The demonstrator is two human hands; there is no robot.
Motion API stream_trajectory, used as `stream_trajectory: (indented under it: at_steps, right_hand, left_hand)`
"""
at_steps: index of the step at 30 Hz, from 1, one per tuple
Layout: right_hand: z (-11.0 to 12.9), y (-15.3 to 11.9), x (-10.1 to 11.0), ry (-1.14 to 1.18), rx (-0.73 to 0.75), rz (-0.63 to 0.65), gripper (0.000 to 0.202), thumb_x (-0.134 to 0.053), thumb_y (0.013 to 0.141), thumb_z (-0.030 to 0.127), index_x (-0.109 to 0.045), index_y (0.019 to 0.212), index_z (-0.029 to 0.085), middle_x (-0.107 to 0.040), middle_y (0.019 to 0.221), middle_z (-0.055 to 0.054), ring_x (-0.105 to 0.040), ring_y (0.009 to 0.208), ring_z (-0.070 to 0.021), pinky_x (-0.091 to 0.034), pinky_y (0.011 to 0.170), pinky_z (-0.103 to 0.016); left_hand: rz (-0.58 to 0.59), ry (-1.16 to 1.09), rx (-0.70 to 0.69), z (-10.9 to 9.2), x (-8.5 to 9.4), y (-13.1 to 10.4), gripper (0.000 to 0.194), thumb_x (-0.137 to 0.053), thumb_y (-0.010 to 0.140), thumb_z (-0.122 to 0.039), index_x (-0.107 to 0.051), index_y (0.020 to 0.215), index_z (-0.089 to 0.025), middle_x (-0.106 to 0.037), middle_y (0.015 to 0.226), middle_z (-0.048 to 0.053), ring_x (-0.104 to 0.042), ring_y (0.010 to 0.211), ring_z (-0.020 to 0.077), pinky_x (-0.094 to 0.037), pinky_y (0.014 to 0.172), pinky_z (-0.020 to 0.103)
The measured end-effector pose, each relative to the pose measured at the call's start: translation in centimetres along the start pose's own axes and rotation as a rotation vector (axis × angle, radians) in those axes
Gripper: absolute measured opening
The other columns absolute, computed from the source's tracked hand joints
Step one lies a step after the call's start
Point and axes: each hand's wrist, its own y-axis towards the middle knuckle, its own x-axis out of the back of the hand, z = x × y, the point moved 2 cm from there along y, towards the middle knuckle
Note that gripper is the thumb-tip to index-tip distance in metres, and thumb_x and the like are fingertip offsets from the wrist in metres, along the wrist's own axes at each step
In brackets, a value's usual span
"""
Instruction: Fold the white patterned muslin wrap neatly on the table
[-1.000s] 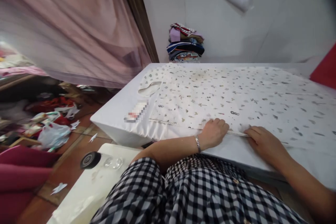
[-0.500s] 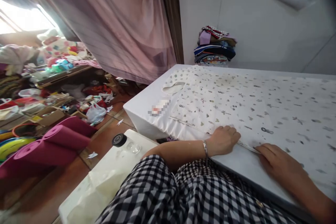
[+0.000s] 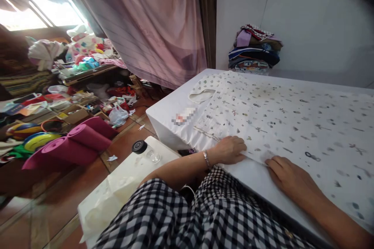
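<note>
A white cloth with small printed figures (image 3: 263, 113) lies spread over the white-covered table (image 3: 166, 113). My left hand (image 3: 230, 149), with a bracelet at its wrist, is closed on the near edge of this cloth. To its right, my right hand (image 3: 282, 167) pinches the same edge, fingertips bent over it. A short stretch of the edge runs between the two hands. At the cloth's far left corner a curved opening (image 3: 203, 95) shows. A small blurred item (image 3: 184, 116) rests on the table left of the cloth.
A white stool (image 3: 125, 175) at the table's near left holds a glass jar with a black lid (image 3: 139, 147) and pale plastic. Folded clothes (image 3: 254, 50) are stacked by the wall. Pink rolled mats (image 3: 76, 144) and a pink curtain (image 3: 163, 19) are at left.
The view has turned slightly left. Both hands have moved left along the cloth's near edge, still at the fabric.
</note>
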Motion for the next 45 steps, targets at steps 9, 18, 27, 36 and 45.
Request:
stream_trajectory:
  at_steps: [9,18,27,36,45]
  right_hand:
    - [-0.3,-0.2,-0.1,0.067,0.021,-0.022,0.028,-0.038,0.094,0.022,-0.064,0.086,0.019,-0.064,0.091,-0.008,-0.061,0.076,-0.0188,-0.045,0.054,-0.028]
    - [-0.5,-0.6,-0.4,0.114,-0.003,0.012,0.034,-0.035,0.097,0.028,-0.068,0.101,0.019,-0.066,0.096,-0.008,-0.063,0.076,-0.0174,-0.047,0.050,-0.025]
    - [-0.8,-0.8,-1.0,0.110,-0.020,-0.057,0.033,-0.038,0.096,0.031,-0.069,0.101,0.021,-0.068,0.096,-0.007,-0.065,0.077,-0.0173,-0.050,0.052,-0.024]
    - [-0.7,-0.8,-1.1,0.107,-0.018,-0.102,0.029,-0.042,0.094,0.030,-0.070,0.097,0.024,-0.068,0.095,-0.007,-0.068,0.080,-0.0218,-0.055,0.053,-0.028]
    - [-1.0,-0.9,-1.6,0.064,0.037,-0.154,0.026,-0.042,0.095,0.030,-0.066,0.100,0.021,-0.067,0.094,-0.006,-0.067,0.078,-0.0180,-0.055,0.053,-0.025]
  left_hand:
    - [-0.012,-0.015,0.392,7.3,3.4,-6.3,0.020,-0.053,0.088,-0.023,-0.066,0.104,-0.021,-0.063,0.110,0.007,-0.057,0.102,0.0198,-0.046,0.088,0.033]
    - [-0.007,-0.015,0.306,8.4,3.2,-6.2,0.023,-0.045,0.095,-0.025,-0.068,0.095,-0.021,-0.065,0.103,0.006,-0.057,0.097,0.0176,-0.045,0.087,0.030]
    - [-0.020,-0.043,0.303,7.9,2.9,-8.2,0.027,-0.044,0.096,-0.032,-0.068,0.099,-0.022,-0.064,0.104,0.007,-0.057,0.098,0.0174,-0.045,0.088,0.031]
    - [-0.318,0.002,1.069,12.0,4.5,-10.5,0.020,-0.051,0.089,-0.027,-0.070,0.089,-0.020,-0.067,0.097,0.004,-0.061,0.087,0.0164,-0.045,0.078,0.027]
    - [-0.104,-0.127,1.280,13.6,4.1,-10.0,0.029,-0.061,0.080,-0.048,-0.070,0.083,-0.020,-0.071,0.087,0.005,-0.062,0.083,0.0206,-0.041,0.067,0.027]
